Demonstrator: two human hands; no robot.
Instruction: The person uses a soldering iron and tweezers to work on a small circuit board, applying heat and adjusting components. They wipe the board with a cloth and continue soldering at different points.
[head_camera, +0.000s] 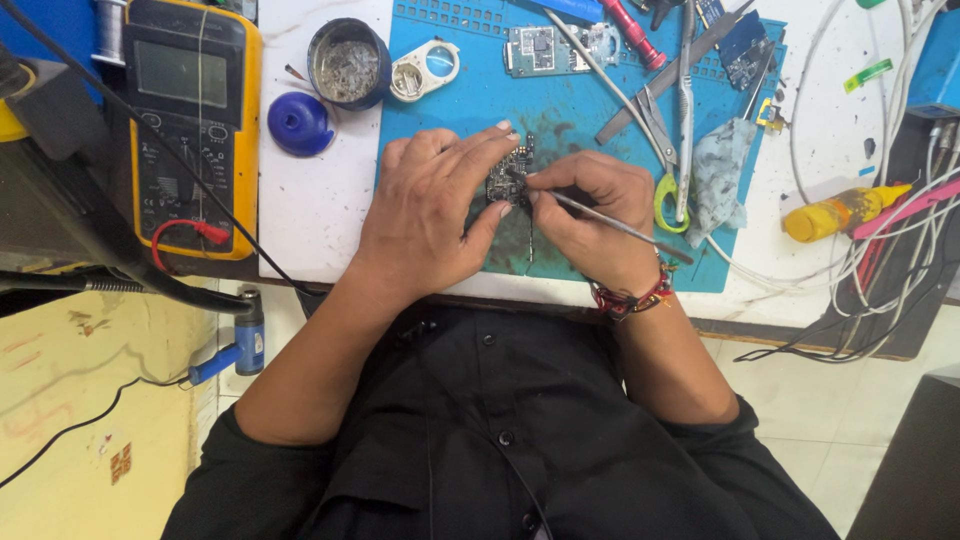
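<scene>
A small dark circuit board (508, 180) lies near the middle of the blue work mat (440, 105), a little toward its near edge. The left hand (435, 215) rests on the mat just left of the board and pinches it between forefinger and thumb, holding it in place. The right hand (590, 220), just right of the board, is closed around a thin metal tool (610, 225) whose tip touches the board's right edge (the exact contact spot is too small to make out). At the mat's far edge lies a second, pale circuit board (545, 48), and just left of that a white magnifier loupe (425, 70). Off the mat's far left corner stands a round tin (348, 62) with greyish contents, with a blue cap (298, 123) near it. Well left of the mat lies a yellow multimeter (190, 120). On the mat's right part lie scissors with green handles (668, 195) and a stained cloth (720, 165).
</scene>
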